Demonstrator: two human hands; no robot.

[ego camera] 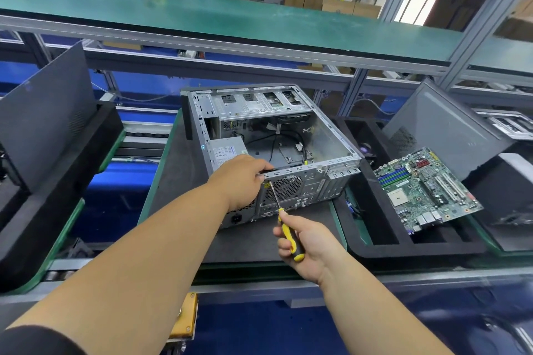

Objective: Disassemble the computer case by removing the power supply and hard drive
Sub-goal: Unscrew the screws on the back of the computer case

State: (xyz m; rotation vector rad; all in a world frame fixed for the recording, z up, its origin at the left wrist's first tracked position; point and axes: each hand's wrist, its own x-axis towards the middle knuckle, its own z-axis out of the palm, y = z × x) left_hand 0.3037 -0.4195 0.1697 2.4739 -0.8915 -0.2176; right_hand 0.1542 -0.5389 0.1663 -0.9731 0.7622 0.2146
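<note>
Computer case [314, 135]: grey steel, side open, power supply [227, 151] inside. Left hand [245, 179] grips its near rim, just over the supply; right hand [305, 242] grasps yellow screwdriver [284, 220], tip at rear panel.

A bare silver-grey is shown by the computer case [288, 135], with a round patch of fine perforations on its rear panel. The power supply [227, 151] is seen in pale grey, marked by a white printed label. A yellow handle banded with black is displayed by the screwdriver [290, 235], its shaft plain steel. The motherboard [427, 190] is coloured green, striped with blue and green slots and dotted with a red patch. The foam tray [383, 242] beneath it is black. The pallet [178, 181] is dark grey, edged in green. The upper shelf [230, 17] is covered in teal.
</note>
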